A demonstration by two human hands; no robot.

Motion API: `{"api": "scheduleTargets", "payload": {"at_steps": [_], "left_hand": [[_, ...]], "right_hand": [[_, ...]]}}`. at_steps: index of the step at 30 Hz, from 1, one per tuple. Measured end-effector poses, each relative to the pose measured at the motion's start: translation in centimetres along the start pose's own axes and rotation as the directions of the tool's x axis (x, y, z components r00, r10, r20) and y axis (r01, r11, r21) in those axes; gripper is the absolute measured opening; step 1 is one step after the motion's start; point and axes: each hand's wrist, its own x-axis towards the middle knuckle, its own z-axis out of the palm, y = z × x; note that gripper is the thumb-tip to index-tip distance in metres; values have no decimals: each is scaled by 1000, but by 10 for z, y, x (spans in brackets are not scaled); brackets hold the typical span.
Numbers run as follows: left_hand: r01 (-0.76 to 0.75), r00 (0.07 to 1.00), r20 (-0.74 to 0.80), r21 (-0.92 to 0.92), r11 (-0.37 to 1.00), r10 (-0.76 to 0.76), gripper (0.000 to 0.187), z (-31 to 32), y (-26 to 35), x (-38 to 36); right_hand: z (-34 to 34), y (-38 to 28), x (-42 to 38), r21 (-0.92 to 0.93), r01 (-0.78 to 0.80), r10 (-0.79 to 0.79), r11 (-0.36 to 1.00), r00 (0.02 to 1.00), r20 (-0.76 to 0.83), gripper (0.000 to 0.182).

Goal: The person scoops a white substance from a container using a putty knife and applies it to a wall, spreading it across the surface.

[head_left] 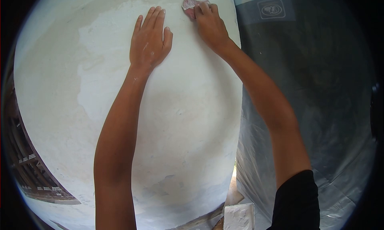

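The pad (193, 0) is a small pinkish sanding piece, lying flat on the wall (180, 118) near the top of the view. It sits right under the tips of the right hand (211, 25), so it lies just up and to the left of those fingers (205, 8). The right fingers are pressed close together and curl down on the lower right part of the pad, holding it against the wall; the rest of the pad sticks out past the fingertips. The pad looks a bit wider than it is tall, so its long side runs left to right, but part of it is hidden, so this is hard to be sure of. It has no clear front end. The right hand is the one on the pad. The left hand (149, 40) is near it, a little lower and to the left, and does not touch it. The left hand lies flat on the wall, holding nothing, with fingers straight, close together and pointing up. To the right of the wall hangs a grey plastic sheet (312, 110). At the bottom sits a white tray (239, 217).
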Motion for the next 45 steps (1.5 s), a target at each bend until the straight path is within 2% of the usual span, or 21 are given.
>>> {"api": "scheduleTargets", "payload": {"at_steps": [4, 7, 11, 13, 14, 15, 17, 19, 22, 24, 29, 30, 31, 34, 35, 37, 39, 40, 41, 43, 45], "left_hand": [[3, 1000, -15, -14, 1000, -3, 50, 1, 0, 0], [6, 1000, -21, -8, 1000, -7, 50, 1, 0, 1], [4, 1000, -31, -29, 1000, -5, 49, 0, 2, 0], [2, 1000, -27, -23, 1000, -3, 49, 0, 1, 0], [0, 1000, -27, -19, 1000, 0, 49, 0, 0, 0], [-4, 1000, -26, -16, 1000, 4, 49, 0, 0, 1], [-4, 1000, -20, -8, 1000, 4, 49, 0, 0, 0], [-1, 1000, -25, -10, 1000, 1, 49, 1, -1, 1], [-1, 1000, -27, -11, 1000, 0, 49, 1, 1, 0], [8, 999, -32, -1, 1000, -8, 50, 1, 0, 0], [10, 1000, -18, -14, 1000, -11, 49, 1, 1, -1], [10, 1000, -19, -10, 1000, -11, 49, 1, 1, -1], [3, 1000, -27, -9, 1000, -3, 49, 1, 1, -1], [-9, 999, -31, -13, 1000, 9, 49, 1, 0, 0], [-5, 999, -32, -22, 1000, 5, 49, 1, 0, -1], [-11, 999, -33, -23, 1000, 10, 49, 1, -1, 0], [-12, 999, -39, -30, 999, 11, 49, 1, 0, -1], [-11, 999, -35, -21, 1000, 10, 49, 1, 1, -1], [-7, 999, -35, -9, 1000, 7, 49, 1, 1, 0], [-2, 999, -32, -4, 1000, 1, 49, 0, 1, 0], [-5, 1000, -27, -2, 1000, 5, 49, 0, 2, 0]], "right_hand": [[-36, -19, -34, 56, -45, 39, 997, 993, 108, 28], [-59, -12, -28, 166, -41, 30, 985, 997, 67, 27], [-42, 4, 16, 64, -59, 63, 996, 996, -69, 41], [-27, 7, 35, 8, -115, 114, 993, 992, 45, 25], [-7, 14, 29, 43, 7, -4, 999, 998, -60, 23], [-7, 10, 26, 45, 4, -1, 999, 998, -62, 23], [-9, -1, 12, 41, -28, 25, 999, 998, 61, 42], [-16, -11, -11, 51, -45, 40, 998, 995, 96, 41], [-38, -15, -40, 80, 62, -64, 995, 998, 23, 26], [-52, -9, -39, 164, 26, -26, 986, 1000, 0, 28], [-25, 34, 11, 93, -63, 65, 994, 998, -18, 33], [-17, 37, 22, 30, -109, 107, 994, 993, 59, 23], [-8, 42, 29, -36, -150, 153, 988, 979, 132, 23], [0, 38, 16, 34, -58, 55, 998, 995, 78, 23], [-3, 34, 5, 65, 11, -14, 998, 999, 44, 32], [-15, 21, -23, 84, 16, -21, 996, 998, 56, 35], [-33, 10, -44, 76, 18, -24, 997, 997, 75, 21], [-42, 10, -46, 124, -11, -2, 992, 994, 108, 23], [-47, 12, -36, 122, -4, -9, 993, 994, 107, 23], [-50, 19, -15, 159, -89, 79, 983, 995, 66, 39], [-29, 37, 15, 114, -27, 29, 993, 999, -21, 37]]}}
